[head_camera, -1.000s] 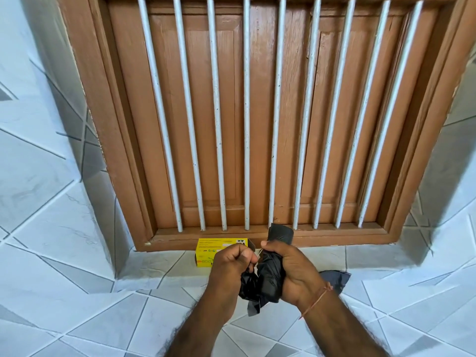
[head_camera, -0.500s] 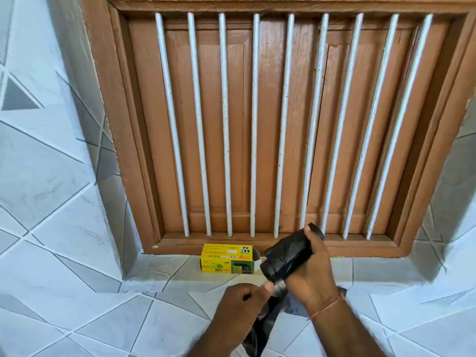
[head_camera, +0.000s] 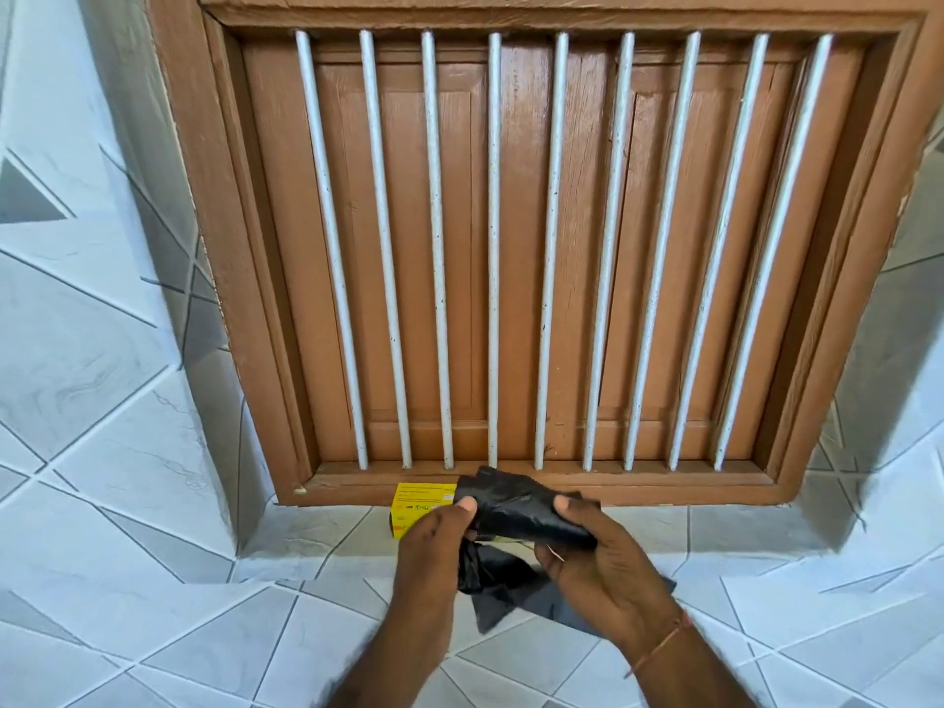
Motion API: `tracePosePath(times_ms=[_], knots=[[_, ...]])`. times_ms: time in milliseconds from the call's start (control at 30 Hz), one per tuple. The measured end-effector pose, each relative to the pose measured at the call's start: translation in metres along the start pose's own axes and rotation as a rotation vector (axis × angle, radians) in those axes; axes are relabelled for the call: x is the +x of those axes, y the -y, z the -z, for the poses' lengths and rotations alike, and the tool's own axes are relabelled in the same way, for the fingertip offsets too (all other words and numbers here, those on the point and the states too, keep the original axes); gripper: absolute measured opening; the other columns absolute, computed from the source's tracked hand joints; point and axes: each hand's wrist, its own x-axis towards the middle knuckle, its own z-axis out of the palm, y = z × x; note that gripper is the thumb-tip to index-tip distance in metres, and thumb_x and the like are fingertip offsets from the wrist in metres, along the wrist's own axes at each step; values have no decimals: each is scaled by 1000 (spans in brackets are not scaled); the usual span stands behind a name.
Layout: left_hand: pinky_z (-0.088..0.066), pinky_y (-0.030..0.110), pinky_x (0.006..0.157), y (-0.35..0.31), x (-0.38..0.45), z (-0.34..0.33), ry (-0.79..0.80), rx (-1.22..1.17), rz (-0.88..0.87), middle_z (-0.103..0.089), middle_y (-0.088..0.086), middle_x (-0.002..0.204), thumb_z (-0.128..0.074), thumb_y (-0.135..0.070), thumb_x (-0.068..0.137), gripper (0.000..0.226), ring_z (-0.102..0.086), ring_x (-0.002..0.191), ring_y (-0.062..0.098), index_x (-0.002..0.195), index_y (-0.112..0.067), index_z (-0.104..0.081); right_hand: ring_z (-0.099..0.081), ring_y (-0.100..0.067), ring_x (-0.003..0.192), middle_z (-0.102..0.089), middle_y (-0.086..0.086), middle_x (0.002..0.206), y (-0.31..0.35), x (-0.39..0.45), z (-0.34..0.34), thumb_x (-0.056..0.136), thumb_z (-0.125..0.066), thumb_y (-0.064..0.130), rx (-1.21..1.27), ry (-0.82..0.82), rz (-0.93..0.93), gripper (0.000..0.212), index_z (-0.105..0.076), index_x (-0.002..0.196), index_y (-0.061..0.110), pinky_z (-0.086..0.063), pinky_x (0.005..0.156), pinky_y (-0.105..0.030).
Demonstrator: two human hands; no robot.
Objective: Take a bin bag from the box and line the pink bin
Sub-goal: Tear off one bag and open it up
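A roll of black bin bags (head_camera: 516, 508) is held level between both hands, just in front of the window sill. My left hand (head_camera: 434, 549) pinches its left end with the thumb on top. My right hand (head_camera: 597, 559) grips its right end. A loose length of black bag (head_camera: 505, 585) hangs from the roll under my hands. The yellow box (head_camera: 416, 503) stands on the tiled ledge behind my left hand, partly hidden by the roll. The pink bin is out of view.
A brown wooden window frame (head_camera: 235, 298) with shut shutters and several white vertical bars (head_camera: 493, 247) fills the wall ahead. White tiles with grey lines (head_camera: 102, 452) cover the wall and ledge on both sides.
The roll has turned from upright in my right hand to level between both hands. My left hand rose from below to take its left end. The camera has come closer to the window.
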Motion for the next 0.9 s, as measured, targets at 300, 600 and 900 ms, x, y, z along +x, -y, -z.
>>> tracePosePath(times_ms=[300,600,900], knots=[[-44,37,74,-43,22,-1,380,568,7,-68,5,78,-62,-49,71,31,-64,78,22,66,-18,-64,-60,-38,117,-62,-20,129,27,-3,1,80,-73,12,-697,427,-224,68,-46,136,40,-43,102,-58],[-44,30,62,-55,33,11,137,1497,-320,-62,0,69,-42,-66,86,55,-58,67,15,62,-18,-57,-67,-34,100,-64,-18,119,38,9,20,74,-75,21,-471,143,-50,65,-48,133,21,-55,81,-55],[-44,30,72,-24,41,22,48,1604,-373,-66,3,105,-53,-37,88,25,-59,93,20,104,-19,-60,-67,-36,90,-60,-19,123,29,38,41,88,-66,20,-177,-229,144,53,-40,133,17,-59,61,-41]])
